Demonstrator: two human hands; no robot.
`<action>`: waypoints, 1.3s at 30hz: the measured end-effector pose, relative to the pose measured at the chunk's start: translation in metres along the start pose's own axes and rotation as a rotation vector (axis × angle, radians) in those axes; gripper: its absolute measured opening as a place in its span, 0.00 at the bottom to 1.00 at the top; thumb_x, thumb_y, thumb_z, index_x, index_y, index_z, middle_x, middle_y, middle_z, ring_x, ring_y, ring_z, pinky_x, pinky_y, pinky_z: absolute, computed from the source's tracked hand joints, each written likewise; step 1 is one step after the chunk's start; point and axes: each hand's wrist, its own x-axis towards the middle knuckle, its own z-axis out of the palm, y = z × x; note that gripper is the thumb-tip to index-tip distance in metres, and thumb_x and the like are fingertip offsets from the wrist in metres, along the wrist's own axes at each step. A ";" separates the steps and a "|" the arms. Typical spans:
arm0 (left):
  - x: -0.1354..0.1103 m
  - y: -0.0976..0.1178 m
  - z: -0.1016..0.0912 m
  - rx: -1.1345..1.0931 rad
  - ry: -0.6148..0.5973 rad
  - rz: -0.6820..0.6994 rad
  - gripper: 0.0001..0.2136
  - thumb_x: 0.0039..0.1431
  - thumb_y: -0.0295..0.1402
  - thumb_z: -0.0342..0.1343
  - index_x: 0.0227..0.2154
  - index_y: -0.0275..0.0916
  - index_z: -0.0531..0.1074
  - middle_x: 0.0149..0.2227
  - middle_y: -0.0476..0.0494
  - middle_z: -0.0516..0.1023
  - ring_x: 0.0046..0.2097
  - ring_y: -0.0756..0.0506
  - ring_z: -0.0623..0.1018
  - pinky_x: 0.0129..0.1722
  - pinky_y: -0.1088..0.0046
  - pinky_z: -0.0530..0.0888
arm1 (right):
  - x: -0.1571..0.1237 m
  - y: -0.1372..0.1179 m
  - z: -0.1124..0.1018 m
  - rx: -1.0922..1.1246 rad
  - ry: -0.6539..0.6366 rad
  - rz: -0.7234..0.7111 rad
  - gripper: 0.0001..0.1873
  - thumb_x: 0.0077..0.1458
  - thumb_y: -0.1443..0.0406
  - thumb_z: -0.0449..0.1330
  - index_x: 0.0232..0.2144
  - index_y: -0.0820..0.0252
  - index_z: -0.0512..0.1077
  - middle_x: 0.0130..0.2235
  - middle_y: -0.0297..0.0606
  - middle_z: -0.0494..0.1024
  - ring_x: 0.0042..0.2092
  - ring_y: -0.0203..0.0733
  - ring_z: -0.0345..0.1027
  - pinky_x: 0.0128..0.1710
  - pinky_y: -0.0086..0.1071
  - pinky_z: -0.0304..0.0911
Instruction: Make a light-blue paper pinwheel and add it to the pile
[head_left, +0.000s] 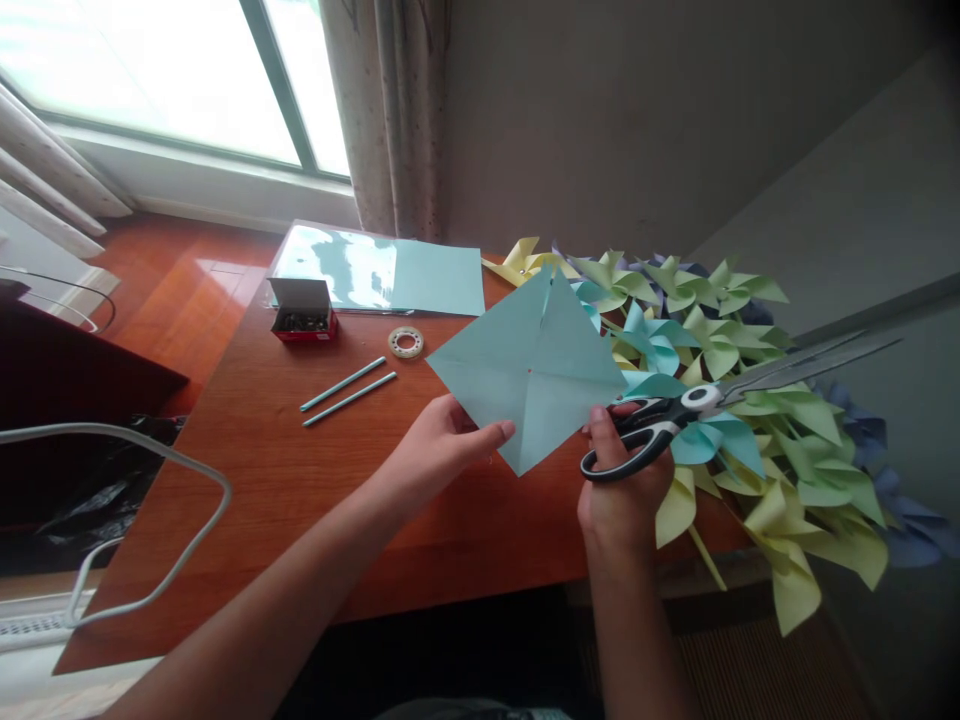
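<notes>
The blue paper square (pixel 532 360) sits at two o'clock from the left hand (pixel 442 445), which pinches its lower-left edge, thumb on top, and at ten o'clock from the right hand (pixel 626 495), whose thumb meets its lower-right edge. The right hand also grips scissors (pixel 703 400) (blades slightly parted, aimed between two and three o'clock). The left forearm (pixel 300 600) enters from seven o'clock. Past the paper's nine o'clock corner, an open red box (pixel 311 337) holds small dark pieces (pixel 302 322).
</notes>
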 end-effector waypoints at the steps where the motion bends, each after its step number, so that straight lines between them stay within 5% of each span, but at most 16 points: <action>1: 0.000 0.000 0.001 0.016 -0.017 -0.003 0.11 0.49 0.37 0.71 0.32 0.36 0.79 0.32 0.43 0.83 0.33 0.43 0.79 0.30 0.72 0.72 | 0.002 0.000 0.000 0.007 0.006 0.017 0.14 0.47 0.61 0.72 0.30 0.57 0.70 0.32 0.29 0.72 0.30 0.34 0.68 0.34 0.32 0.67; 10: -0.001 0.002 0.001 0.030 -0.055 0.031 0.12 0.51 0.40 0.69 0.27 0.36 0.78 0.27 0.45 0.80 0.28 0.48 0.75 0.29 0.74 0.71 | 0.003 -0.002 -0.001 0.021 -0.039 0.072 0.15 0.46 0.61 0.73 0.31 0.58 0.71 0.32 0.29 0.74 0.30 0.33 0.69 0.32 0.30 0.66; 18: 0.000 0.002 -0.001 0.031 0.034 0.095 0.12 0.52 0.39 0.69 0.23 0.36 0.75 0.21 0.48 0.76 0.25 0.50 0.72 0.27 0.75 0.67 | 0.001 -0.010 -0.005 0.047 -0.188 0.072 0.12 0.52 0.60 0.70 0.32 0.57 0.70 0.27 0.28 0.73 0.28 0.34 0.67 0.32 0.31 0.64; 23: 0.003 0.002 -0.005 -0.050 0.133 0.161 0.12 0.53 0.37 0.69 0.24 0.35 0.75 0.22 0.48 0.76 0.25 0.51 0.72 0.26 0.77 0.67 | -0.010 -0.013 -0.023 0.054 -0.387 0.180 0.13 0.57 0.56 0.66 0.35 0.57 0.70 0.26 0.29 0.69 0.27 0.34 0.64 0.28 0.31 0.61; 30: 0.003 0.008 -0.007 -0.185 0.191 0.223 0.13 0.55 0.34 0.68 0.22 0.35 0.72 0.19 0.50 0.75 0.19 0.54 0.69 0.19 0.79 0.63 | -0.028 -0.028 -0.065 -0.118 -0.898 0.494 0.25 0.59 0.42 0.58 0.35 0.58 0.69 0.27 0.32 0.67 0.27 0.36 0.60 0.26 0.31 0.56; 39: 0.004 0.007 -0.007 -0.147 0.160 0.241 0.12 0.56 0.33 0.68 0.23 0.34 0.74 0.20 0.50 0.76 0.21 0.54 0.72 0.21 0.80 0.66 | -0.042 -0.041 -0.075 -0.239 -1.092 0.633 0.29 0.59 0.40 0.57 0.38 0.61 0.67 0.29 0.31 0.64 0.29 0.34 0.56 0.29 0.31 0.54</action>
